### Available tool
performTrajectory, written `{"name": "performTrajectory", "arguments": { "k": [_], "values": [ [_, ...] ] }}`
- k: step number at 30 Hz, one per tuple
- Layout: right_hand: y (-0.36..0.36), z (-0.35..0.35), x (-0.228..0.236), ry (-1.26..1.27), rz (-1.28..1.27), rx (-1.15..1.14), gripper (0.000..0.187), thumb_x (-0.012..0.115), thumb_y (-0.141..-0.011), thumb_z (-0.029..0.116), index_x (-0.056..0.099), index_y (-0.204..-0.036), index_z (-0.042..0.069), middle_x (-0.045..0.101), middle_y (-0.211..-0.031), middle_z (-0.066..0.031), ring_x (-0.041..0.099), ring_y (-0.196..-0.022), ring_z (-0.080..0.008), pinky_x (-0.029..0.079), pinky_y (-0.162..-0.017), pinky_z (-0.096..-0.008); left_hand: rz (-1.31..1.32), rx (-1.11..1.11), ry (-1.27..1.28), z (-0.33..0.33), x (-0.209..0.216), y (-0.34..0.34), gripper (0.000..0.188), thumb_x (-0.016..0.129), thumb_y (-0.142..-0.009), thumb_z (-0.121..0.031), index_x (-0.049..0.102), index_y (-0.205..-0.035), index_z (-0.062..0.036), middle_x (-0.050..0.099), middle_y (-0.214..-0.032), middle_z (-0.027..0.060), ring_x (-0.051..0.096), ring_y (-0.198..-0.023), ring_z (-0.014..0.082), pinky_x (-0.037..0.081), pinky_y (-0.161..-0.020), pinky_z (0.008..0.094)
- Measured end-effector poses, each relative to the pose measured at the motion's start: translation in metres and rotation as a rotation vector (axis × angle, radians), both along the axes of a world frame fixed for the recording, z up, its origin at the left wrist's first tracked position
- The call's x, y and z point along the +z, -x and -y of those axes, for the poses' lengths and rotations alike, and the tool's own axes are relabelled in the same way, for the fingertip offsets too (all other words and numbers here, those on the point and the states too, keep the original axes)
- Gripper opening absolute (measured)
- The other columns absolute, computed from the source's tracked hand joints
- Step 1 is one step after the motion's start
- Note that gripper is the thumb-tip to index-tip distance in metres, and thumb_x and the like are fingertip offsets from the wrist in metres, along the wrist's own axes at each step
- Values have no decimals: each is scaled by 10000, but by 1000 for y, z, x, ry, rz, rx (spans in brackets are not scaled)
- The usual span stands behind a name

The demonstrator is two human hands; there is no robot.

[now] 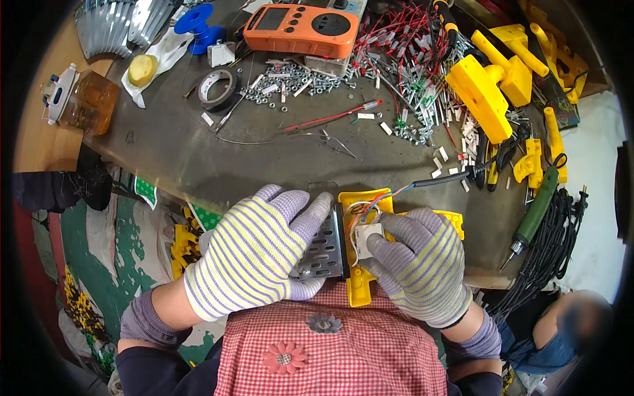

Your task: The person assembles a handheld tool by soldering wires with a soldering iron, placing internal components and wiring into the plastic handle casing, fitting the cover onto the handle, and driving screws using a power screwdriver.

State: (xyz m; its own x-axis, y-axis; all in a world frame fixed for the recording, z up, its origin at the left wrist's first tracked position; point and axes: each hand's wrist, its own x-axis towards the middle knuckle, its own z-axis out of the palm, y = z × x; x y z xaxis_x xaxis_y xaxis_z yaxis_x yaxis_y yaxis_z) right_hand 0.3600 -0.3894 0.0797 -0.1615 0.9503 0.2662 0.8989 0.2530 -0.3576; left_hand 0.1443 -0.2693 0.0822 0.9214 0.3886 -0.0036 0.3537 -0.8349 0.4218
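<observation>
At the table's near edge, my striped-gloved left hand (254,247) is closed around a slotted metal plate (323,249), thumb below and fingers above. The plate stands against a yellow plastic housing (360,294). My right hand (422,267), in a matching glove, pinches a small white rectangular block (367,239) over the housing. Blue, red and white wires (375,201) loop beside the block. They run into a black cable (441,179) leading right. Part of the housing is hidden behind my right hand.
An orange multimeter (302,30) lies at the back among nuts and red wires. Black tape (218,90), a blue spool (197,28) and a jar (90,102) are left. Yellow housings (481,96) and a green soldering iron (536,208) lie right. Another person (561,330) is lower right.
</observation>
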Motion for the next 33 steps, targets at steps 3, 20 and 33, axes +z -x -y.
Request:
{"name": "performTrajectory", "arguments": {
  "k": [3, 20, 33],
  "values": [
    [-4, 1, -4, 4, -73, 51, 273, 757, -707, 246, 670, -917, 96, 682, -981, -83, 638, -815, -259, 492, -665, -410, 5, 0, -12, 0, 0, 0, 914, 815, -640, -473, 539, -1341, 43, 599, -1134, 228, 606, -1016, 394, 507, -935, 469],
    [-11, 5, -4, -188, 105, 116, 307, 666, -680, 222, 712, -966, 119, 655, -994, -16, 610, -977, -225, 522, -768, -383, 54, 82, -126, 4, 27, -12, 883, 847, -538, -380, 598, -1308, -25, 618, -1090, 155, 601, -1052, 356, 462, -969, 515],
    [-10, 3, 4, -138, -5, 199, 177, 626, -740, 262, 662, -831, 115, 631, -881, -15, 627, -924, -218, 512, -781, -386, 471, -156, -229, 30, -19, -25, 456, 676, -770, -220, 639, -1207, -95, 719, -1008, 135, 697, -869, 275, 562, -717, 380]
  ]
}}
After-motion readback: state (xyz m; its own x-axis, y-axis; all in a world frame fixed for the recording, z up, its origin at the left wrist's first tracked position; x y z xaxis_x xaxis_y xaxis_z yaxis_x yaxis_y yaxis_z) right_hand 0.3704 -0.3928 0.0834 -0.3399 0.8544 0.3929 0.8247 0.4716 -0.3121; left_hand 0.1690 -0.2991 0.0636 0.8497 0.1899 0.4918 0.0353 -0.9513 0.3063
